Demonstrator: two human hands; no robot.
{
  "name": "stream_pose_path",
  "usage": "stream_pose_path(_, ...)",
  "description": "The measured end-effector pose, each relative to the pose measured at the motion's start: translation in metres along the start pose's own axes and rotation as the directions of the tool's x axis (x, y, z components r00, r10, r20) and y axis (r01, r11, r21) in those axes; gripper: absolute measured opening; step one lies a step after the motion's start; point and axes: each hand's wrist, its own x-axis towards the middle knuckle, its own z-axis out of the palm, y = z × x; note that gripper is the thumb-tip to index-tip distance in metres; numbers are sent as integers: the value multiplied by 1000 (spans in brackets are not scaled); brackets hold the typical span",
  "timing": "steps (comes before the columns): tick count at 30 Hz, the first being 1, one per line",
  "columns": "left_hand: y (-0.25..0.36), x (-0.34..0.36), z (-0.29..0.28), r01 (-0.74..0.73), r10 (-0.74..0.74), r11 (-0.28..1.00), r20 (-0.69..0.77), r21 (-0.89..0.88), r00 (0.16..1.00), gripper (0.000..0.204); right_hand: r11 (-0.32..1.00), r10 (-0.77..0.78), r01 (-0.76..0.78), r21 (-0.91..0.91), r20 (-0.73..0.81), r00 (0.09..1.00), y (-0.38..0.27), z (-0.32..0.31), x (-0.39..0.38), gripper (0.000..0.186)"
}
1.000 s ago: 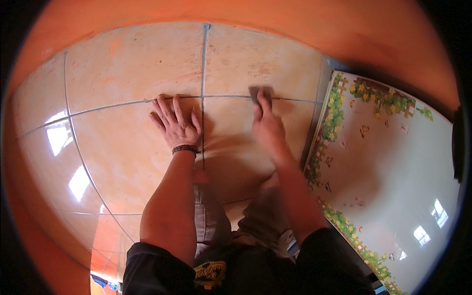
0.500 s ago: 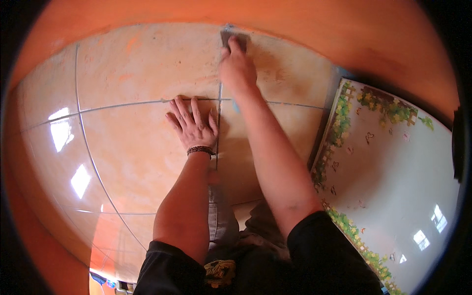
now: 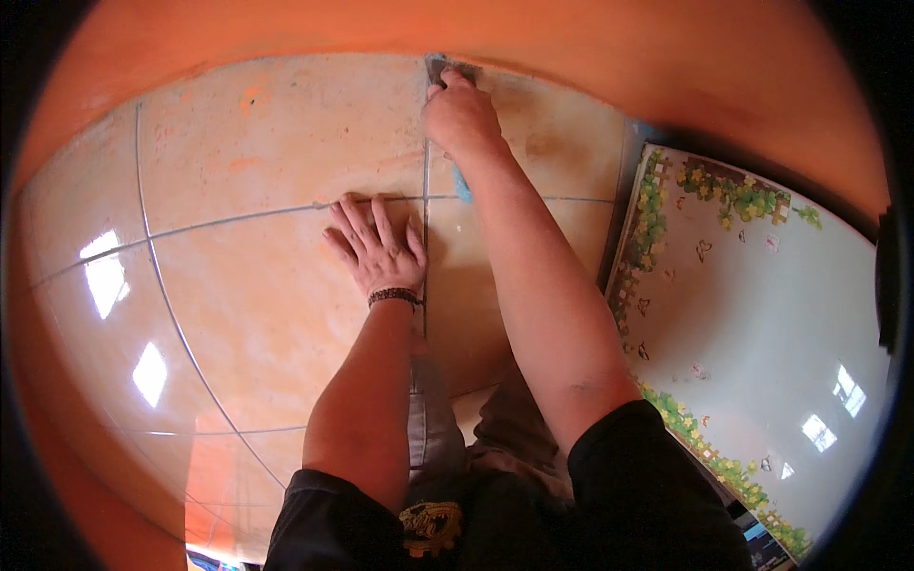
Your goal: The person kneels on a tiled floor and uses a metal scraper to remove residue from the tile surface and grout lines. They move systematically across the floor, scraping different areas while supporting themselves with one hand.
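Across most of the view spreads a floor of large orange-tan tiles (image 3: 257, 314), glossy, with window glare on the left and thin bluish-grey grout lines (image 3: 425, 276) crossing it. To the right lies a pale mat with a leaf-and-flower border (image 3: 762, 333), its edge just beside the tiles. At the far side the floor meets an orange wall (image 3: 571, 57).

Near the middle, the left hand (image 3: 381, 249) lies flat on a tile, palm down, fingers spread apart and touching the cross-line of grout, a dark beaded band on its wrist. Farther off, the right hand (image 3: 459, 112) reaches along the grout line that runs away from the person, its fingers closed together on a small dark tool (image 3: 440, 68) pressed to the joint right by the wall; the tool's exact kind I cannot tell. A bluish smear shows beside the right wrist.

Judging by this, the tool stands at the far end of that joint; the side lines look unworked.
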Motion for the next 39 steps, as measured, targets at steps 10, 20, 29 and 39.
stream_pose_path(10, 2, -1, 0, 13, -13, 1000, -18, 15, 1000, 64, 984, -42, 3, -180, -213, 976, 158, -19, -25, 44)
stream_pose_path(20, -6, -4, 5, -22, 28, 997, -86, 73, 996, 66, 990, -108, 98, -104, -97, 989, 196, -32, -29, 44)
stream_pose_path(29, -5, -5, 7, 1, 13, 992, -112, 128, 994, 62, 980, 33, -23, -200, 47, 998, 179, -30, -69, 44)
stream_pose_path(39, -13, -5, 10, -21, 34, 995, -130, 101, 991, 62, 985, -90, 95, -142, 45, 995, 173, -17, -67, 47)
